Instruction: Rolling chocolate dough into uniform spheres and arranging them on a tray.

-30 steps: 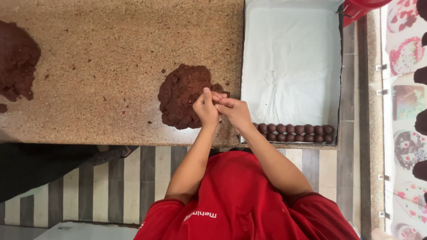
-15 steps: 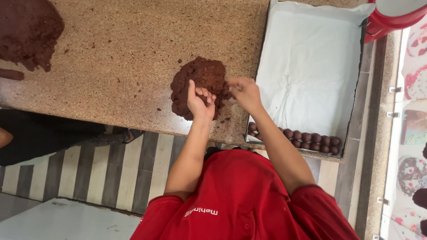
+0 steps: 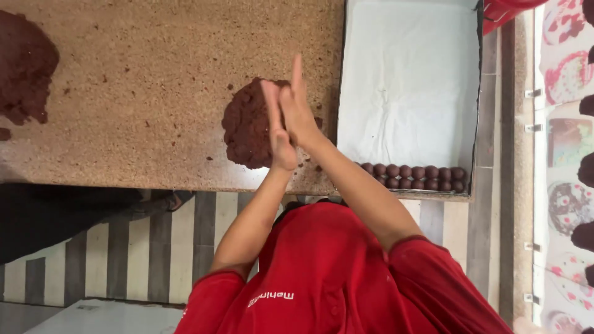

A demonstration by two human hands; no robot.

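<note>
Red short-sleeved shirt (image 3: pixel 334 272), seemingly white-lettered

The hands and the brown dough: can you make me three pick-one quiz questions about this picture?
1. Where is the brown dough mound?
A) on the speckled counter
B) in the tray
C) on the floor

2. What colour is the paper lining the tray?
A) red
B) white
C) green

3. How are the left hand and right hand placed?
A) far apart
B) flat on the counter
C) pressed palm to palm

Answers: 1 A, it lies left of the tray. 2 B, the lining is white. 3 C, the palms meet above the mound.
</note>
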